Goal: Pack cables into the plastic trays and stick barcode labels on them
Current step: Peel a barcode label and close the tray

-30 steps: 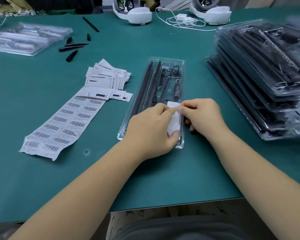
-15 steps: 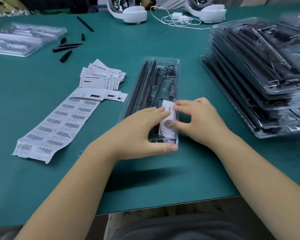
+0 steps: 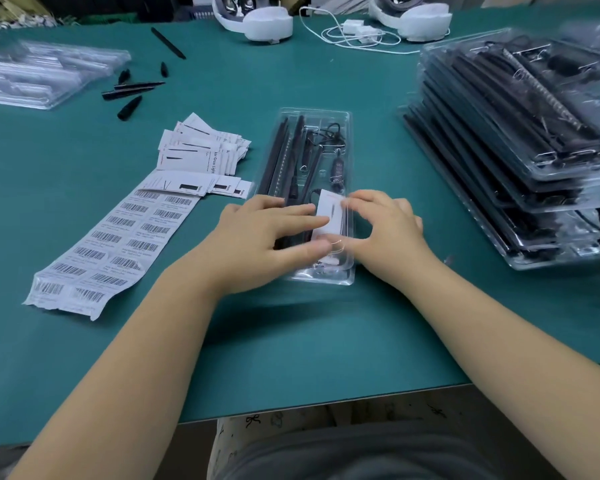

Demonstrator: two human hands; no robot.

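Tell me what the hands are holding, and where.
Neither grips anything: left hand and right hand press flat fingers on the white card at the tray's near end.

Light even and fairly bright, comes from above; no hard shadows. Soft dark shadow lies on green table (image 3: 84, 358) under both forearms. White glare streaks on stack of clear trays (image 3: 520, 140) at right and on empty trays (image 3: 45, 74) far left. Left hand (image 3: 257, 244) and right hand (image 3: 385, 230) slightly smeared by motion blur. Table edges bend from wide-angle lens. Far corners soft, right corner most.
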